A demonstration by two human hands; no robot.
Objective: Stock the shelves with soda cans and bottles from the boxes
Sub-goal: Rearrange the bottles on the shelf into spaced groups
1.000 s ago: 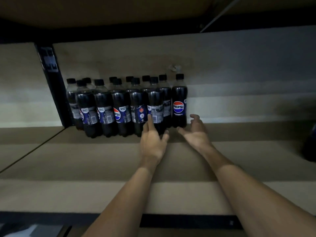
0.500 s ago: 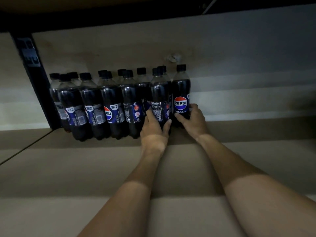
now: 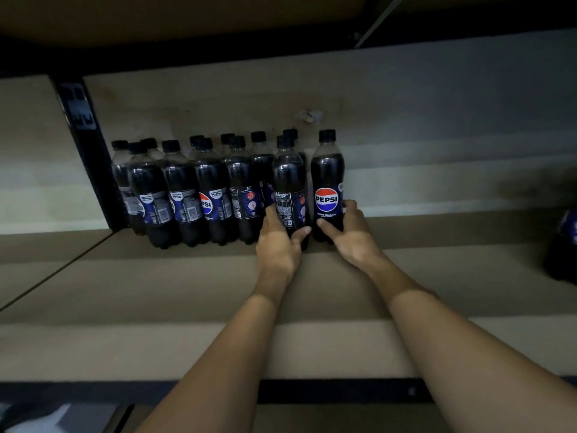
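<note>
Many soda bottles (image 3: 187, 198) are packed together on the shelf (image 3: 156, 292) at middle left of the frame. The front bottle (image 3: 288, 179) is gripped low down by the left hand (image 3: 276, 250). Just right of it, the Pepsi bottle (image 3: 327, 182) is gripped by the right hand (image 3: 354, 237).

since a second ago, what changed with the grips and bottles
Both reached forward: the left grip now holds the barcode-side front bottle, the right grip the Pepsi-logo bottle at the row's right end; earlier both were open. The other bottles stand as before.
</note>
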